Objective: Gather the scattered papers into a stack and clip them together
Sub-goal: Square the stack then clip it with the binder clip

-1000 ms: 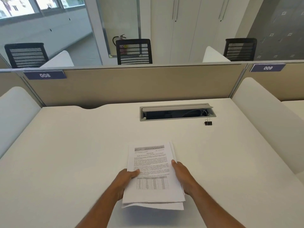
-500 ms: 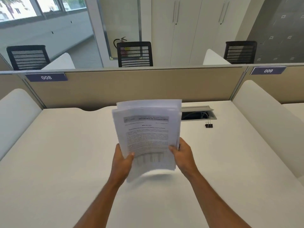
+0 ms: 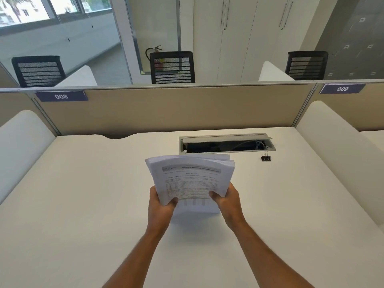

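Observation:
A stack of printed white papers [image 3: 190, 178] stands nearly upright over the middle of the white desk [image 3: 83, 204], its lower edge down near the desk surface and blurred. My left hand [image 3: 161, 206] grips the stack's lower left side and my right hand [image 3: 227, 201] grips its lower right side, thumbs on the front sheet. The top edges of the sheets are uneven and curl slightly. A small black binder clip [image 3: 266, 157] stands on the desk to the right of the papers, apart from both hands.
An open cable tray [image 3: 227, 143] with wires is set into the desk behind the papers. A beige partition [image 3: 176, 109] closes the back of the desk, and white side dividers [image 3: 340, 154] flank it. Black chairs stand beyond.
The papers were lifted off the desk into an upright hold, then lowered so their bottom edge is down at the desk. Both hands kept their grip.

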